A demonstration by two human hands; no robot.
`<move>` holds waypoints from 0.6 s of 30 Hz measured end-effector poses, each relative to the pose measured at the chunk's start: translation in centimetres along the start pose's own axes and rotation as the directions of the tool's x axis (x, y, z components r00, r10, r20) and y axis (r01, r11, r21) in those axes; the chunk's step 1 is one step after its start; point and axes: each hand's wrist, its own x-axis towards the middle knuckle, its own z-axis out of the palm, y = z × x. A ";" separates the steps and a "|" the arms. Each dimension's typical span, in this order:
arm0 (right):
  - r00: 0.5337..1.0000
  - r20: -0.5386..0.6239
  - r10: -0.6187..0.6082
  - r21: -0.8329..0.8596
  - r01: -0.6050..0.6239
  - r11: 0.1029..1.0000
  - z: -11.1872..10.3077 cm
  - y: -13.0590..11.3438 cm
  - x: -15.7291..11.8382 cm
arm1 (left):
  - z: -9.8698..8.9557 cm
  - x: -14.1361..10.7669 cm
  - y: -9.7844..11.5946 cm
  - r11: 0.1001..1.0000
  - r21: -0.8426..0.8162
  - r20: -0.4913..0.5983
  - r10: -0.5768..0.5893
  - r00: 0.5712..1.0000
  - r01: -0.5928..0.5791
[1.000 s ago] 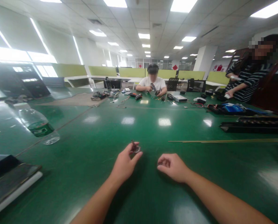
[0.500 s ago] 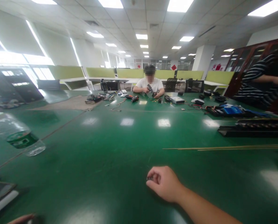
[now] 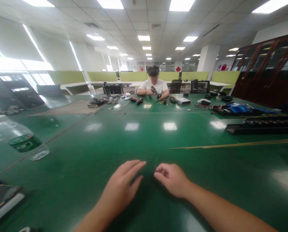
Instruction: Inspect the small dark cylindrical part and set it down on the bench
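My left hand (image 3: 124, 180) reaches in over the green table (image 3: 86, 151), with thumb and fingers apart and nothing between them. Just to its right, my right hand (image 3: 174, 180) rests low over the tabletop, its fingers curled and thumb pressed in toward them. A trace of something small and dark shows at those fingertips, too little of it to name. A narrow gap separates the two hands, and they do not touch.
A clear plastic bottle (image 3: 29, 141) lies at left, and a dark flat device (image 3: 4, 199) near the left edge. Thin rods (image 3: 211, 146) and a black tray (image 3: 235, 129) are at right. Across the table a person (image 3: 155, 87) holds a power drill among tools and parts.
My left hand has come from the bottom left corner to beside my right hand. My right hand has stayed nearly in place. The person in stripes at right has almost left the view.
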 end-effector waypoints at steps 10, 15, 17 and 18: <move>0.995 0.090 -0.044 0.026 0.042 0.999 0.4 0.3 -0.3 | 4.8 1.2 2.4 0.988 -0.123 0.100 0.105 0.989 -0.093; 0.992 0.126 -0.024 0.056 0.017 0.998 0.4 0.1 -0.3 | 0.5 0.2 0.7 0.978 -0.069 -0.092 -0.204 0.975 0.198; 0.991 0.129 -0.047 0.039 0.043 0.998 0.3 0.0 -0.3 | -2.5 -0.8 -0.4 0.925 -0.023 -0.134 -0.379 0.916 0.380; 0.990 0.129 -0.056 0.031 0.052 0.998 0.3 -0.1 -0.3 | -4.1 -1.4 -0.9 0.878 0.031 -0.172 -0.467 0.868 0.478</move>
